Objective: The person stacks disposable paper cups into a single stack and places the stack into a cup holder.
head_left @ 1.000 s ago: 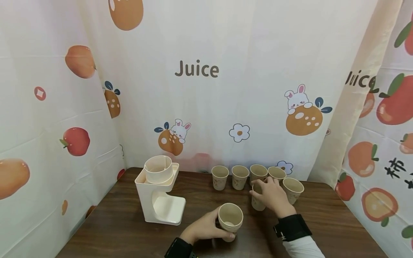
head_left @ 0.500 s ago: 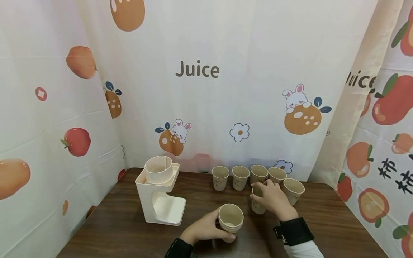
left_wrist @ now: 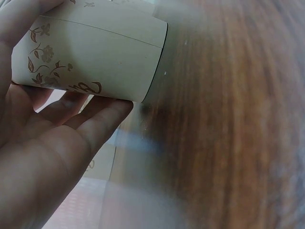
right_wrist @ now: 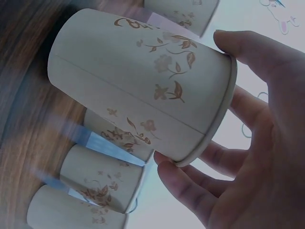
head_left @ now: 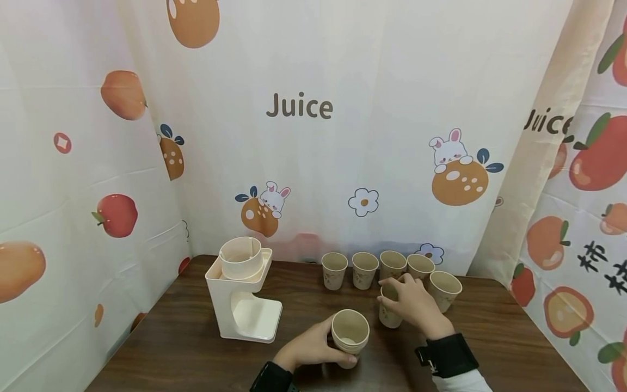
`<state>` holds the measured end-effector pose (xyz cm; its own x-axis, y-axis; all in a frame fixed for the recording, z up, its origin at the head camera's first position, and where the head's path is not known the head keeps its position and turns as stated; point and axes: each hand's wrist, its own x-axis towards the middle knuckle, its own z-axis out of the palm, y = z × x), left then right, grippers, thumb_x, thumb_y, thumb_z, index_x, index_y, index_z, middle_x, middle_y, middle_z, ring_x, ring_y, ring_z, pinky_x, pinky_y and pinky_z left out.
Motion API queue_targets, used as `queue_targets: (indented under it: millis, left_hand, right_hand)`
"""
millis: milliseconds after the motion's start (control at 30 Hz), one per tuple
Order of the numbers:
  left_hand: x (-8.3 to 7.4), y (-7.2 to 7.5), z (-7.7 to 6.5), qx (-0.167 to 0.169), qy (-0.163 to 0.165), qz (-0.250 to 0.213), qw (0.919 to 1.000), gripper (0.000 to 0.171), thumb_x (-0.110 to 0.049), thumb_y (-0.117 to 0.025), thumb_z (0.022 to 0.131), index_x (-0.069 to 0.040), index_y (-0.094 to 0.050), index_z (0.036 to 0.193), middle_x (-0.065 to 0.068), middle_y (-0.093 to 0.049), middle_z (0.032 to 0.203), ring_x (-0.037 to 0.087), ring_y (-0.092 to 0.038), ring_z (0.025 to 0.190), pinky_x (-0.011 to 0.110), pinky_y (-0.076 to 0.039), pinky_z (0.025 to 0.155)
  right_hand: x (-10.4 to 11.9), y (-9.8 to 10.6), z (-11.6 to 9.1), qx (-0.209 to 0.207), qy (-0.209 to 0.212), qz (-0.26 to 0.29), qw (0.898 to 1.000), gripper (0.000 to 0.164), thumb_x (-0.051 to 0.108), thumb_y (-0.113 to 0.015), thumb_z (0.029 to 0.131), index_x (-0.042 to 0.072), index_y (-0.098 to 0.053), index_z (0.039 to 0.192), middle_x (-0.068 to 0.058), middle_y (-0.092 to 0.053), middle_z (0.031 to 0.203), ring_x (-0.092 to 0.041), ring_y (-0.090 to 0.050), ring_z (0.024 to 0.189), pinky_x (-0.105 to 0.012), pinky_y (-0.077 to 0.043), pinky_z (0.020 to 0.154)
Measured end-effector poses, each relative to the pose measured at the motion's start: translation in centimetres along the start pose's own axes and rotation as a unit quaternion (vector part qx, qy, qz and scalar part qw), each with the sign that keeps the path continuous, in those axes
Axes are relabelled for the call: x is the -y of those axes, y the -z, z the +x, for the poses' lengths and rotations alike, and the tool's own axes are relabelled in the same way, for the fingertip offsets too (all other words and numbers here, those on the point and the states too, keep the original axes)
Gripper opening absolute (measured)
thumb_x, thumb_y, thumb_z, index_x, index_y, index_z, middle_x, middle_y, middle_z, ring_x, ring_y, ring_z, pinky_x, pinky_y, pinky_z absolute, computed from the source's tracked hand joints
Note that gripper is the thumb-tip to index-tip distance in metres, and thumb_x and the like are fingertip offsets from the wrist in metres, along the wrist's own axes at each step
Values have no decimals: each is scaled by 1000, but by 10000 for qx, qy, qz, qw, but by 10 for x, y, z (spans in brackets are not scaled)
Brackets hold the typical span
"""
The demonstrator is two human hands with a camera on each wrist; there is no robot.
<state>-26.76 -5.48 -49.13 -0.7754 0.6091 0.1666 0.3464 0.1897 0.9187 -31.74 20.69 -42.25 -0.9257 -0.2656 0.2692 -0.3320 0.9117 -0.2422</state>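
- Head view: On a wood-grain table [head_left: 196, 354], the left hand [head_left: 313, 344] curls around nested paper cups [head_left: 350, 331], upright near the front. The right hand [head_left: 416, 305] pinches a single paper cup [head_left: 389, 314] by its rim, in front of five upright paper cups [head_left: 392, 262]. A white dispenser stand [head_left: 222, 307] is at left.
- Left wrist view: Thumb and fingers wrap the flower-printed side.
- Right wrist view: Thumb and fingertips pinch the single cup's rim; whether its base touches the table, I cannot tell.
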Motion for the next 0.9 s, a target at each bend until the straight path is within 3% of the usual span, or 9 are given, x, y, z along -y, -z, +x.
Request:
queue_targets:
  millis: [500,733,900]
  left_hand:
    - [1,-1,1,79,-121,-196,9997,69,-29,-78,75,-29,-41,134,7,-60,121,19,-53,109,35,-42,93]
    - [0,-1,0,139,-95,-213,9996,70,-29,-77,76,-30,-40,135,6,-59,123,19,-53,110,38,-41,94]
    - [0,2,1,234,-50,-286,9993,71,-28,-76,77,-33,-37,136,4,-57,125,20,-52,111,39,-42,94]
  right_hand:
    - [24,24,-6,-712,500,143,9961,34,48,-63,84,30,-65,113,-8,-53,101,-28,-45,97,-48,-50,61]
    - [44,41,-12,-1210,1004,185,9874,29,44,-66,83,33,-64,110,-6,-52,101,-26,-45,93,-43,-48,62]
    - [58,53,-17,-1339,1234,223,9830,28,44,-65,83,35,-63,110,-4,-51,102,-24,-45,94,-40,-47,64]
